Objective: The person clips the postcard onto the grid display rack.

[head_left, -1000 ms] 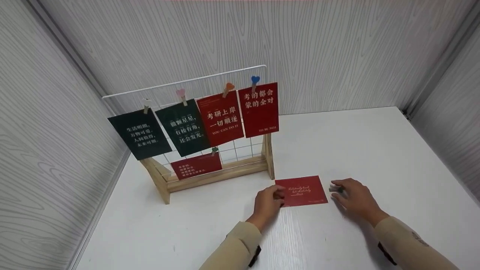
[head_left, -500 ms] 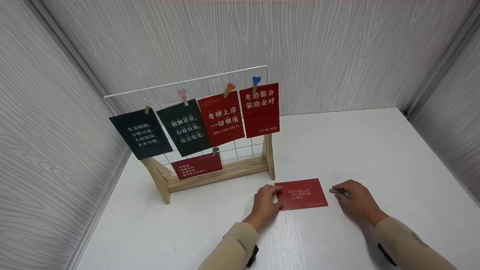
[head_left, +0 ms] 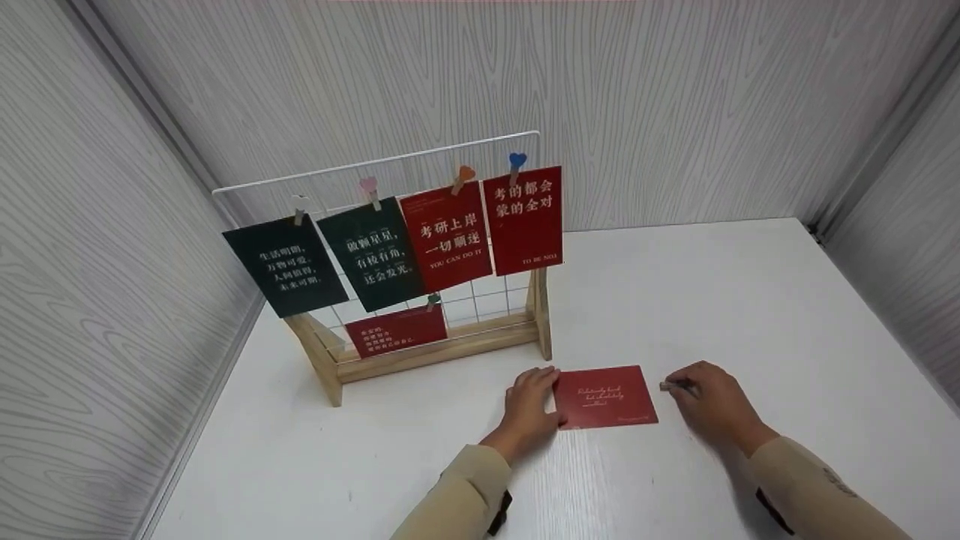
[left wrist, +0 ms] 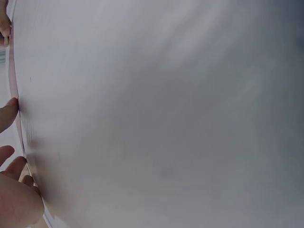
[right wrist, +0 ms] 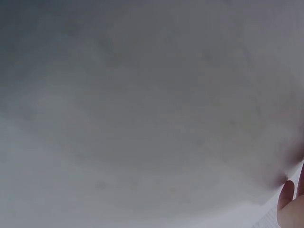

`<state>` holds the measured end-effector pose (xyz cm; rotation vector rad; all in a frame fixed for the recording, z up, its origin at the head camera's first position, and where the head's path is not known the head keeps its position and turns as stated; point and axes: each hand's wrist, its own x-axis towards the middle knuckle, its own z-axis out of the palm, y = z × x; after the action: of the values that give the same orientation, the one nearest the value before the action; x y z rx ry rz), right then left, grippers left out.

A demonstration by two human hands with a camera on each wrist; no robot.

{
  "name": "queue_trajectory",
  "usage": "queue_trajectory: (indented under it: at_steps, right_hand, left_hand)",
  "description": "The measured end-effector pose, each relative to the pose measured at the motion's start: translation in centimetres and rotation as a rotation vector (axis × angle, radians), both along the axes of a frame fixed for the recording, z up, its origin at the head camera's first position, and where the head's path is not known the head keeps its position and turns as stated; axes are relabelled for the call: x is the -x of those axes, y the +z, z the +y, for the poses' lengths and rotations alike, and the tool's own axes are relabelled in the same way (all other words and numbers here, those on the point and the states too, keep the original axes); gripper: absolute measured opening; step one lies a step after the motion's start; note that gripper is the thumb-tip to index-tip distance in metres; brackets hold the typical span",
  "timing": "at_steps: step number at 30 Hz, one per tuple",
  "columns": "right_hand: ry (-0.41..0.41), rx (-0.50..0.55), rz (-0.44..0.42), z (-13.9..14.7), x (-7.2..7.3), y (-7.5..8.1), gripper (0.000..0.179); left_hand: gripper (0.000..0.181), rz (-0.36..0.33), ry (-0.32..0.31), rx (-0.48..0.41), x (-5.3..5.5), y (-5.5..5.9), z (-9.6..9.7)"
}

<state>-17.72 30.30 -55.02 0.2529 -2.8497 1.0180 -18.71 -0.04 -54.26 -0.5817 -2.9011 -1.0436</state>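
Observation:
A red card (head_left: 606, 399) with pale script lies flat on the white table. My left hand (head_left: 527, 411) touches its left edge, thumb at the near corner and fingers at the far corner. In the left wrist view, that hand (left wrist: 19, 202) rests low beside the card's thin pinkish edge (left wrist: 13, 76). Just right of the card, my right hand (head_left: 712, 401) pinches a small wooden clip (head_left: 665, 386), mostly hidden by the fingers. Only a thumb and part of the right hand (right wrist: 290, 209) show in the right wrist view.
A white wire grid stand (head_left: 442, 352) with wooden feet stands at the left back. Heart-topped pegs, such as the blue peg (head_left: 517, 166), hold several green and red cards on it. A wood-grain panel (head_left: 675, 112) rises behind the table.
The red card has slid slightly toward me. My left thumb and fingers have spread along its left edge. My right fingers have closed further over the clip, which has turned.

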Motion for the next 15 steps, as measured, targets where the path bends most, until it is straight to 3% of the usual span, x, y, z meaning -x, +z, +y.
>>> queue_trajectory:
  at_steps: [4,7,15]
  right_hand:
    - [-0.005,0.028,-0.027,-0.5,-0.1,0.3,0.016]
    - [0.002,0.044,-0.019,-0.9,0.0,0.6,0.017]
    - [0.037,0.075,0.000,-2.4,0.4,0.8,0.016]
  left_hand:
    - [0.068,-0.049,-0.026,-0.035,0.0,0.1,-0.3]
    - [0.073,-0.110,-0.057,-0.121,0.1,0.1,-0.6]
    - [0.080,-0.116,-0.115,-0.256,0.3,0.0,-1.0]
